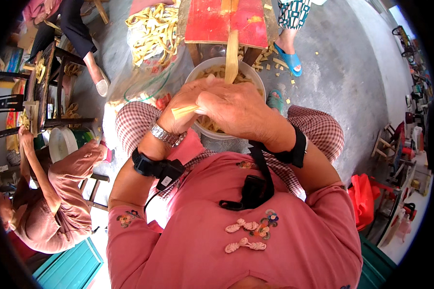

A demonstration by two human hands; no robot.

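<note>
My left hand [183, 103] and my right hand [241, 110] are closed together, the right partly over the left. A long, flat yellow strip [232, 55] runs from them up to the bench. The pale yellow end of a strip [184, 111] pokes out at the left, by my right thumb; whether it is the same piece is hidden. Most of my left fingers are covered. Below my hands stands a white tub [194, 74] with yellowish strips in it.
A red-topped bench [202, 24] stands just ahead. Yellow strips [152, 31] lie heaped at its left; small offcuts [278, 61] litter the floor at its right. One person [72, 192] sits at the left by a dark chair [53, 86]. A foot in a blue slipper [290, 60] is ahead right.
</note>
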